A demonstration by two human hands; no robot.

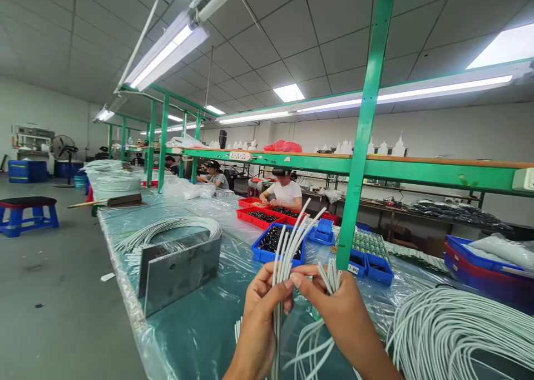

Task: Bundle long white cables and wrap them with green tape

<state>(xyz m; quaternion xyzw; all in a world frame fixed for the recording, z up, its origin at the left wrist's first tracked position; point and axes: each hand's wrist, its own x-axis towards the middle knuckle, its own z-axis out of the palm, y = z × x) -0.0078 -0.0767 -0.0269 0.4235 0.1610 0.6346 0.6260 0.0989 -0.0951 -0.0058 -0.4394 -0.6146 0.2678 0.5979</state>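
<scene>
My left hand is closed round a bundle of white cables, whose loose ends fan upward above the fingers. My right hand meets it, thumb and fingertips pinched close to the left thumb. A second, shorter group of white cable ends sticks up out of the right hand's grip. Lower down, the cables hang in loops beneath the right hand. Exactly what the right fingertips pinch is hidden.
Two upright metal plates stand at left before a cable coil. A large coil lies at right. Blue and red bins hold black parts. A green post rises ahead. A co-worker sits across the table.
</scene>
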